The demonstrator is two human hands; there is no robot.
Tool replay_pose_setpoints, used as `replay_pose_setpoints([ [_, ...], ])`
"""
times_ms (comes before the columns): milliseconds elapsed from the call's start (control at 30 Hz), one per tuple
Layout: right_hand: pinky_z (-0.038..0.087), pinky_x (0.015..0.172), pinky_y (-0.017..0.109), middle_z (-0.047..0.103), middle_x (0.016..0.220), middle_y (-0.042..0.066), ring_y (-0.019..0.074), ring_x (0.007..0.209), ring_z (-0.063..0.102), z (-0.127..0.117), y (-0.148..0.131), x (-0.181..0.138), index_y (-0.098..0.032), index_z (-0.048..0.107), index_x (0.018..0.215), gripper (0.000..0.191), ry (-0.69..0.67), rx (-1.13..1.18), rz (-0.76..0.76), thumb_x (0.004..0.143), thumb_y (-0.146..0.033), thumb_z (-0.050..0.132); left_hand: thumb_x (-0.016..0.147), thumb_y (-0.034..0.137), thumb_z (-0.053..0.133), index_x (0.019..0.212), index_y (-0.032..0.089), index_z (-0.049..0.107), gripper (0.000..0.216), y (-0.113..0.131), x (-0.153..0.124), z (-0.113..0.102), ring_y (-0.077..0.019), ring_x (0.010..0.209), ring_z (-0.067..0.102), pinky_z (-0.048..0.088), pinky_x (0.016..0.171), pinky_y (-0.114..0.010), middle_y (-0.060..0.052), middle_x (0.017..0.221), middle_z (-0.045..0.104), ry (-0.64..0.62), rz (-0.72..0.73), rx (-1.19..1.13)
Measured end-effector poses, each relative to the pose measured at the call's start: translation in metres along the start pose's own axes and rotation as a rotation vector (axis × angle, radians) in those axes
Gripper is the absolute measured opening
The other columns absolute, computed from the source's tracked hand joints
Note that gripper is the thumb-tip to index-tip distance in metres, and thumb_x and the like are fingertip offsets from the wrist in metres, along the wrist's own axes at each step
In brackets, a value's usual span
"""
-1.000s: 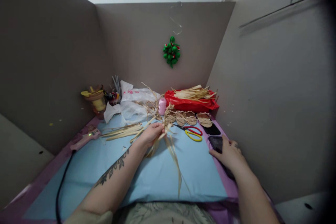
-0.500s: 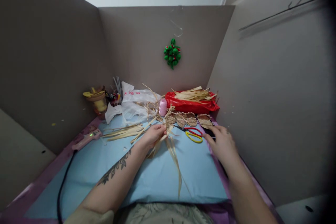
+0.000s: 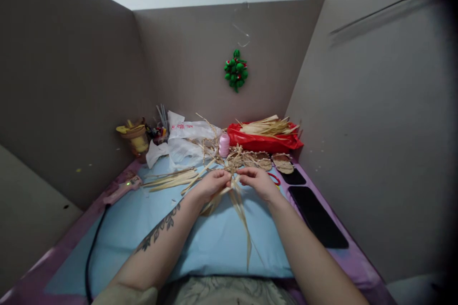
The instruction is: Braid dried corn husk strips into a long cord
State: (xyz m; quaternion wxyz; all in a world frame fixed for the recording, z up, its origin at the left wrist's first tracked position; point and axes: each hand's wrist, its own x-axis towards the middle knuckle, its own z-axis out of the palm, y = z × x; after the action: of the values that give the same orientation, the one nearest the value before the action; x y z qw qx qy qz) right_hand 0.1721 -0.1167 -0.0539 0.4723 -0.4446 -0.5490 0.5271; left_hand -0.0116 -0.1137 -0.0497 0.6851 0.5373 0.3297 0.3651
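Note:
Near the middle of the blue cloth, my left hand (image 3: 214, 185) pinches a bundle of pale dried straw strips (image 3: 243, 217), whose long ends trail toward me. My right hand (image 3: 258, 182) is closed at the other side of the same bundle, thumb and fingertips pressed on the strips. Behind my right hand, scissors with red and yellow handles (image 3: 275, 179) are mostly hidden. A pink thread spool (image 3: 224, 145) stands just beyond my hands, beside tangled braided straw (image 3: 211, 147). Flat round straw pieces (image 3: 263, 161) lie at the back right.
More straw strips (image 3: 171, 179) lie left of my hands. A pink glue gun (image 3: 123, 189) with a black cord rests at the left edge. Two dark phones, the larger one (image 3: 318, 217) nearer me, lie right. A red bag (image 3: 246, 142) of straw and white plastic bags (image 3: 193, 131) sit behind.
My right hand has moved left from the scissors and phones to the straw bundle and now grips it beside my left hand. The phones are uncovered; the scissors are now mostly covered.

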Motion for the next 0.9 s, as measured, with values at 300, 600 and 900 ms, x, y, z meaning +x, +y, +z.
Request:
replay_pose_setpoints([
  [300,0.034,0.05,0.023,0.05,0.059,-0.003,0.0094,0.052,0.043,0.004,0.001,0.001,-0.017,0.056,0.066,0.029,-0.052,0.102,0.004,0.062,-0.042,0.07,0.069,0.039,0.068,0.063,0.013,0.053,0.031,0.001,0.0,0.001,-0.0066,0.051,0.046,0.033,0.053,-0.02,0.002,0.058,0.055,0.04,-0.023,0.007],
  [600,0.034,0.053,0.026,0.048,0.061,-0.001,0.0125,0.056,0.043,-0.044,-0.02,-0.015,-0.02,0.048,0.062,0.039,-0.136,0.29,-0.149,0.061,-0.052,0.071,0.063,0.044,0.071,0.064,0.014,0.053,0.035,0.005,0.003,-0.005,-0.0071,0.056,0.05,0.04,0.06,-0.021,0.001,0.062,0.055,0.203,-0.078,-0.067],
  [900,0.037,0.089,0.035,0.052,0.103,0.007,0.0228,0.107,0.047,0.015,-0.008,-0.007,-0.019,0.06,0.066,0.026,-0.08,-0.118,-0.254,0.071,-0.044,0.063,0.071,0.043,0.062,0.064,0.014,0.054,0.031,-0.008,0.011,0.011,-0.0073,0.05,0.042,0.031,0.052,-0.021,0.003,0.058,0.053,0.286,0.089,0.099],
])
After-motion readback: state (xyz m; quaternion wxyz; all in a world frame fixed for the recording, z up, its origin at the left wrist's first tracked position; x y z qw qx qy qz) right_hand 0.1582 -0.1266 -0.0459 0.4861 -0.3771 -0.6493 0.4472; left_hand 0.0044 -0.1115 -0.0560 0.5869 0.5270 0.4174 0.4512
